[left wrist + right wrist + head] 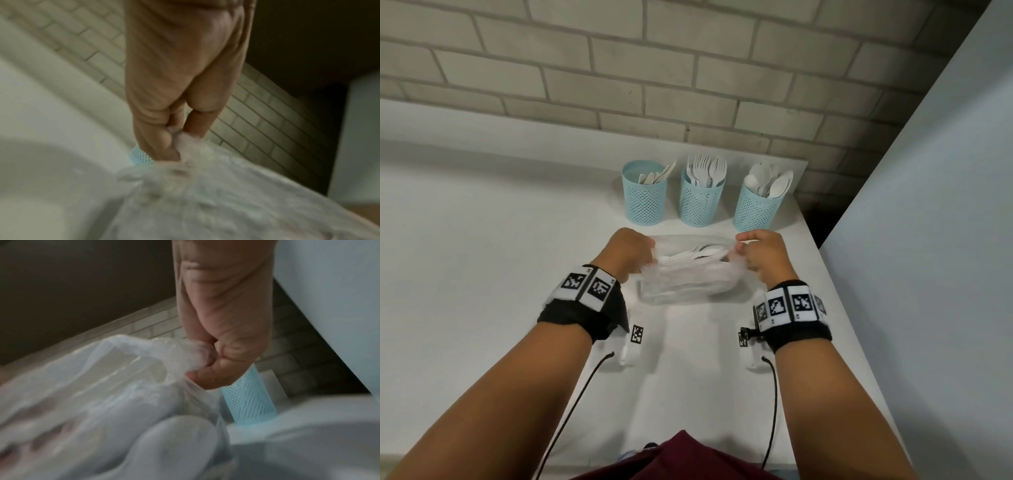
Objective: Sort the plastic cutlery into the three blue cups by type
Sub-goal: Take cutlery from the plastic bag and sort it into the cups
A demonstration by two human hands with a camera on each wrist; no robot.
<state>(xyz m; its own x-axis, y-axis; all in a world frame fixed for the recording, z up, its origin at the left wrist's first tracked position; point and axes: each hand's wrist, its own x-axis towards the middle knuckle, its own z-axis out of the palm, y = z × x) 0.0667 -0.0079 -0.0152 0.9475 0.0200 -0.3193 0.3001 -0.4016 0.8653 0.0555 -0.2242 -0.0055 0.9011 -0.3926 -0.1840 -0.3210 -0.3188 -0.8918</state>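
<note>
Three blue mesh cups stand in a row at the table's far edge: the left cup (644, 193) holds knives, the middle cup (701, 196) forks, the right cup (761, 202) spoons. In front of them lies a clear plastic bag (688, 277) with white cutlery (693, 255) inside. My left hand (628, 253) pinches the bag's left rim, and my right hand (762, 255) pinches its right rim, holding the mouth apart. In the wrist views the left fingers (164, 142) and right fingers (209, 374) clamp bunched plastic (144, 369). A blue cup (248, 400) shows behind the right hand.
The white table (482, 257) ends at a brick wall (619, 68) behind the cups. A pale panel (928, 240) rises along the table's right edge. A sliver of blue cup (138, 155) peeks past the left hand. Cables run from both wrists.
</note>
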